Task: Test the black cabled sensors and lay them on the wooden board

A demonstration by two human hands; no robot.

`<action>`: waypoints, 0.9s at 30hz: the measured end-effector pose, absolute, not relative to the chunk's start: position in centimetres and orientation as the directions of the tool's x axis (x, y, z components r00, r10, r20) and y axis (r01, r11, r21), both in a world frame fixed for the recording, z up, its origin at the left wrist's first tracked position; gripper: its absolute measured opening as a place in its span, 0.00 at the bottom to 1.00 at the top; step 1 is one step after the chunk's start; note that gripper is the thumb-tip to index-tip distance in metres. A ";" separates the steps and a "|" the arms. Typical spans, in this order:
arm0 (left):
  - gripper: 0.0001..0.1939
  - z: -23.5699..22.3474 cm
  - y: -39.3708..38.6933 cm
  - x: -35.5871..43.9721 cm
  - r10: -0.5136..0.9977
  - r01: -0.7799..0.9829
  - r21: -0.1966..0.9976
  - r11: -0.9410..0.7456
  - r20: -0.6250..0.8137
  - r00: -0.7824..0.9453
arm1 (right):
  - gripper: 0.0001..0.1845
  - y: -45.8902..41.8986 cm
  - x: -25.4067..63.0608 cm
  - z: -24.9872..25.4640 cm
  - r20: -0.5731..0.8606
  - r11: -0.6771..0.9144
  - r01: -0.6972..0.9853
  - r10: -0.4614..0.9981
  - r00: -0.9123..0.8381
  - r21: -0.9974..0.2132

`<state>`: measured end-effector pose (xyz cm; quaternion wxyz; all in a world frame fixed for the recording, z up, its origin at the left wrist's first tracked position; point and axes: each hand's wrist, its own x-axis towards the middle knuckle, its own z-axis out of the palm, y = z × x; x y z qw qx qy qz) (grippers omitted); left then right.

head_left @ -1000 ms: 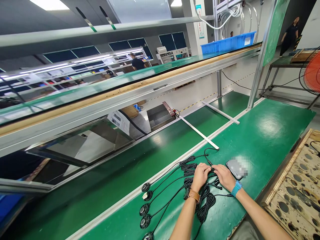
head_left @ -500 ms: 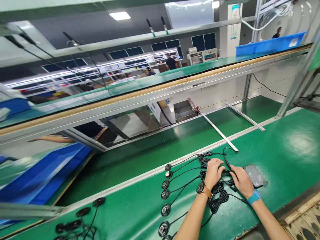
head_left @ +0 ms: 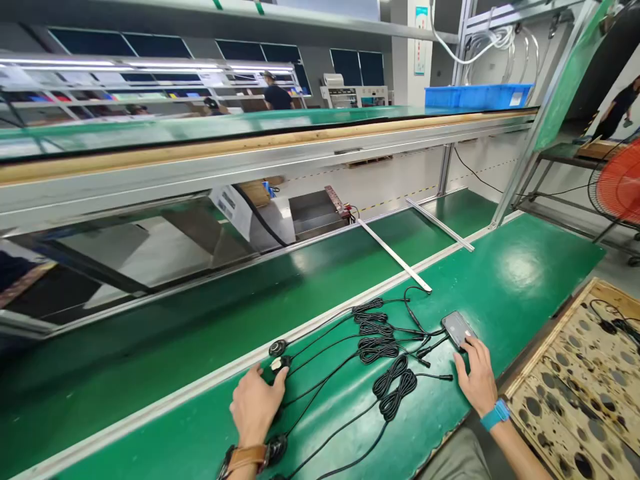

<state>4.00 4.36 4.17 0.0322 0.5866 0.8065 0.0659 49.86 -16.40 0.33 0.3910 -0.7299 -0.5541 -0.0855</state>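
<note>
My left hand [head_left: 257, 404] is over the row of round black cable heads at the mat's left side. Its thumb and forefinger are apart, beside a round black head with a white piece on top [head_left: 281, 364]; the other fingers are partly hidden. Another round head [head_left: 277, 347] lies just beyond. Thin leads run right from the heads to bundled black cables [head_left: 376, 350]. With thumb and fingers apart, my right hand [head_left: 476, 377] touches the near edge of a flat grey handheld device [head_left: 457, 328]. A black lead joins the device's left side near several cable plugs.
A white metal bar [head_left: 395, 256] lies across the green bench [head_left: 530, 267]. Above it runs a shelf with a blue bin [head_left: 477, 97]. A stained, holed board [head_left: 575, 387] is at lower right, with a red fan [head_left: 620, 180] behind. A person [head_left: 277, 93] is in the background.
My hands have moved apart from the cable plugs: the left to the round heads, the right to the grey device. The lead they held now lies on the mat. The view has turned right.
</note>
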 end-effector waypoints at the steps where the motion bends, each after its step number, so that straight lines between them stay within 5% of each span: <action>1: 0.30 4.0 4.3 3.8 0.960 0.948 0.169 0.269 0.030 -0.278 | 0.13 -16.4 49.9 0.3 0.567 -0.076 0.879 0.738 0.366 -0.470; 13: 0.24 1.9 2.8 3.4 0.955 0.884 0.462 0.073 0.221 -0.195 | 0.21 -16.5 51.5 -1.4 0.687 0.012 0.958 0.700 0.197 -0.288; 27: 0.22 0.8 1.9 3.5 0.920 0.810 0.582 0.073 0.274 -0.279 | 0.18 -16.1 52.3 -3.0 0.742 0.015 0.958 0.636 0.211 -0.286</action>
